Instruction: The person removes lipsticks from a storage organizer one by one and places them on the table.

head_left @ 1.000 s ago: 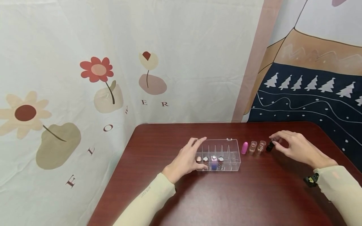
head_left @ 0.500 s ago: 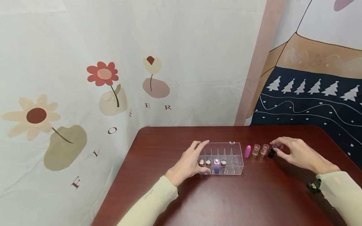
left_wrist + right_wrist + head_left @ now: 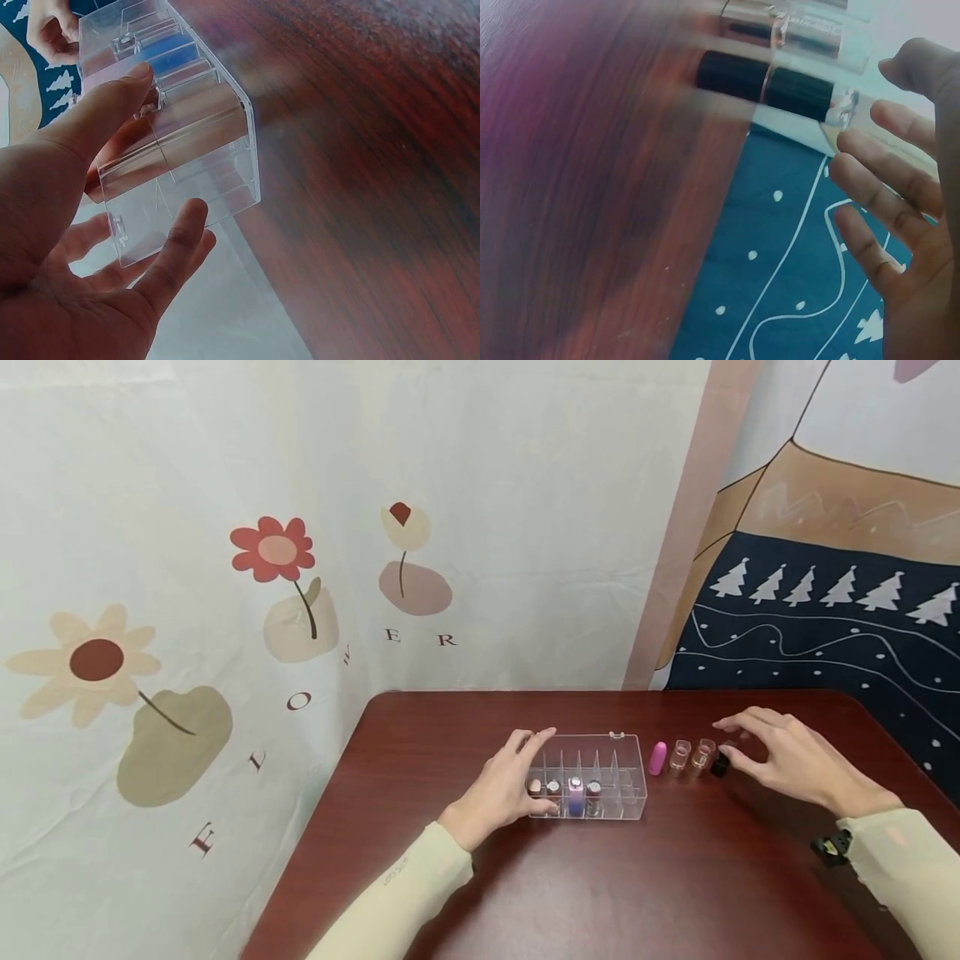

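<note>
My left hand [image 3: 491, 789] grips the left end of a clear divided box [image 3: 632, 787], thumb on the near side and fingers toward the back. Several small cosmetic tubes stand in its front row, one of them a pink-and-blue tube [image 3: 575, 800]. In the left wrist view the thumb rests against the clear plastic. My right hand [image 3: 795, 760] hovers beside a black lipstick tube [image 3: 720, 766] with a clear top. Seen from the right wrist, the black lipstick tube [image 3: 802, 91] stands upright on the table, and the spread fingers [image 3: 870, 184] are apart from it.
Between the box and the black tube stand a pink bullet-shaped tube [image 3: 657, 759] and two clear tubes [image 3: 680, 757], in a row. The brown table [image 3: 570, 893] ends at a printed cloth backdrop [image 3: 525, 527] behind and to the left.
My right thumb and fingers have parted from the top of the black lipstick tube, which stays standing. The left hand keeps its grip on the box. The head view has shifted slightly.
</note>
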### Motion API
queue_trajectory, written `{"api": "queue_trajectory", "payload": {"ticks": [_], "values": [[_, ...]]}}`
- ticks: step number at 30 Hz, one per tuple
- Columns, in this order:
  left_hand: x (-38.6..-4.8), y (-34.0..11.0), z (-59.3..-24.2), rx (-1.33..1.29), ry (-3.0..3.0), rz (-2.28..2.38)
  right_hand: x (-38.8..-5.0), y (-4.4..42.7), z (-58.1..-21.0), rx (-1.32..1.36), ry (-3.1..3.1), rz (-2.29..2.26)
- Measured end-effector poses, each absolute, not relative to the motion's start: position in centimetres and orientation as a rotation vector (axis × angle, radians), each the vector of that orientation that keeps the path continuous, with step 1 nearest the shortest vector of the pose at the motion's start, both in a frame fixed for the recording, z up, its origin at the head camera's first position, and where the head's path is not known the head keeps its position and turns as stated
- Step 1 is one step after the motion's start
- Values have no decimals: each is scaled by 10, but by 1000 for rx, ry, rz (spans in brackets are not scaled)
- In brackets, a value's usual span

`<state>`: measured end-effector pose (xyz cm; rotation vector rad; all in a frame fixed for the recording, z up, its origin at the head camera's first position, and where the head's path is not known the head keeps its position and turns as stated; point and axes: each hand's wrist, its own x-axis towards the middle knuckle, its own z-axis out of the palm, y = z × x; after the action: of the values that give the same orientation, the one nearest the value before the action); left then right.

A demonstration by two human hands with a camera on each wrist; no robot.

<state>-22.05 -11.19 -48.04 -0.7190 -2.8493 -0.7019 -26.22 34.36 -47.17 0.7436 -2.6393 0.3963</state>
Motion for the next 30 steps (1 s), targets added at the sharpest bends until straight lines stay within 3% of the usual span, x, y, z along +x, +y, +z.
{"api": "queue_trajectory", "payload": {"ticks": [30], "values": [[-223, -112, -483, -743, -2835, -733, -252, 279, -455, 959, -2431, 383]]}}
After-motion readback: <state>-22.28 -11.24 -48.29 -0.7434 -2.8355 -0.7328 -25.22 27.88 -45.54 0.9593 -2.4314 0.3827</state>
